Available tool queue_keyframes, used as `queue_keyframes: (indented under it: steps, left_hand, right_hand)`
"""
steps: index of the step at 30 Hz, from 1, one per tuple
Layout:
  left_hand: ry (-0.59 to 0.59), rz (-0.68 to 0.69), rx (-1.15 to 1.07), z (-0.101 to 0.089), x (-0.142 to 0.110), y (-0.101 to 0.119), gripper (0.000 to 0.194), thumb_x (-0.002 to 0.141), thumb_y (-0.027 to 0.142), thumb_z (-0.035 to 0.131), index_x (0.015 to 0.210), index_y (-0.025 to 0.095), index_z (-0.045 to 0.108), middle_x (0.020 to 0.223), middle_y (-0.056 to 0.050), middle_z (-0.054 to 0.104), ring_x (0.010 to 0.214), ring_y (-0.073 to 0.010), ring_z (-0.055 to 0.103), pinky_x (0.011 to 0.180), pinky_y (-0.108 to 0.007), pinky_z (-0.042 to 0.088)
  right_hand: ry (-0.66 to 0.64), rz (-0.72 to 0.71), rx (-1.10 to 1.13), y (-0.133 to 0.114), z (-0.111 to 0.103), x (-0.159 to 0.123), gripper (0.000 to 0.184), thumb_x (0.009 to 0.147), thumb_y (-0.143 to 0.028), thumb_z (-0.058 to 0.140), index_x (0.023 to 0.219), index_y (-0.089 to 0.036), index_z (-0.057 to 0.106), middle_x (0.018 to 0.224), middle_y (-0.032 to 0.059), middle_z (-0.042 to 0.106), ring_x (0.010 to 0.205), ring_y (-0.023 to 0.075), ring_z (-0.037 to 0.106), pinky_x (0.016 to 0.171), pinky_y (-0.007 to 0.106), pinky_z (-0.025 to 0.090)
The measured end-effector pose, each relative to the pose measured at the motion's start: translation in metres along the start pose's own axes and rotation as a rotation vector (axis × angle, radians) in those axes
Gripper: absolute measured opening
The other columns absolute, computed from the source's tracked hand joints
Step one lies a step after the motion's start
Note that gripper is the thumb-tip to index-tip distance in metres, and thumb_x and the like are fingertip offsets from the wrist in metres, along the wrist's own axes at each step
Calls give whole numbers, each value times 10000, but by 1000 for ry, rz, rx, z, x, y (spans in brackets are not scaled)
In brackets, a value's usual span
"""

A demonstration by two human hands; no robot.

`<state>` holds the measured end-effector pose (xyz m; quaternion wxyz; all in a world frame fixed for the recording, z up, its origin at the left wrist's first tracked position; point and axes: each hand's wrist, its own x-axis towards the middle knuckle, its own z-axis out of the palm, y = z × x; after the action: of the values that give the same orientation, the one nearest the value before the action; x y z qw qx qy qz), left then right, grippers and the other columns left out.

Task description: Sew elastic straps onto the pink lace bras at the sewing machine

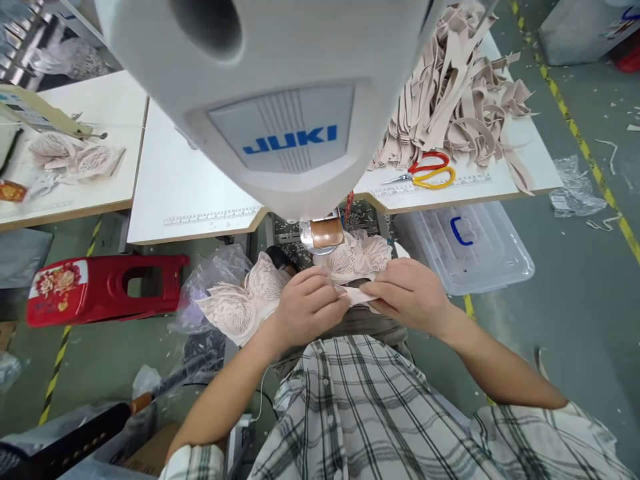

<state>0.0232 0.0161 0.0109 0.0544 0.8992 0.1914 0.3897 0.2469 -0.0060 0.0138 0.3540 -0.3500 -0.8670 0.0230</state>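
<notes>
A pale pink fabric band (357,295) is stretched between my two hands, close in front of my body. Its left end is pinched in the closed fingers of my left hand (313,300). My right hand (413,293) grips the other end between thumb and fingers. Just beyond the band lies a pale pink lace bra (357,255), beneath the sewing machine head (270,100). More lace bra cups (245,300) hang at the left, beside my left wrist. Whether the band is joined to either bra is hidden by my hands.
Red-and-yellow-handled scissors (430,172) lie on the white table (200,193) at the right, by a heap of beige fabric strips (445,100). A clear lidded box (465,247) stands below. A red stool (105,290) is at the left.
</notes>
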Motion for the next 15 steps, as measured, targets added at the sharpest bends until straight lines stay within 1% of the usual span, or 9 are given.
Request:
queue_keyframes:
  steps: [2, 6, 11, 15]
  left_hand:
    - [50, 39, 60, 0, -1, 1, 128, 878, 63, 627, 866, 185, 589, 630, 44, 616, 647, -121, 555, 775, -294, 548]
    - [82, 26, 50, -3, 1, 2, 130, 872, 53, 636, 860, 175, 592, 625, 41, 623, 633, -113, 561, 744, -284, 560]
    - [91, 0, 50, -2, -2, 1, 124, 894, 75, 616, 853, 189, 588, 605, 48, 599, 610, -108, 557, 752, -286, 578]
    - [78, -17, 38, -2, -3, -1, 116, 914, 101, 599, 856, 200, 582, 625, 47, 591, 625, -104, 562, 757, -284, 581]
  right_hand:
    - [47, -49, -15, -1, 1, 2, 111, 908, -107, 570, 879, -203, 617, 652, -15, 633, 610, 129, 530, 629, 286, 436]
    - [58, -50, -4, -3, 1, 6, 115, 907, -97, 567, 901, -208, 595, 646, -22, 641, 588, 119, 547, 600, 287, 439]
    - [66, -38, 23, -5, 3, 8, 96, 896, -101, 583, 902, -195, 600, 653, -7, 651, 588, 133, 543, 578, 295, 437]
    - [79, -30, 47, -5, 4, 8, 89, 896, -107, 585, 899, -192, 608, 660, 0, 654, 600, 137, 536, 592, 292, 445]
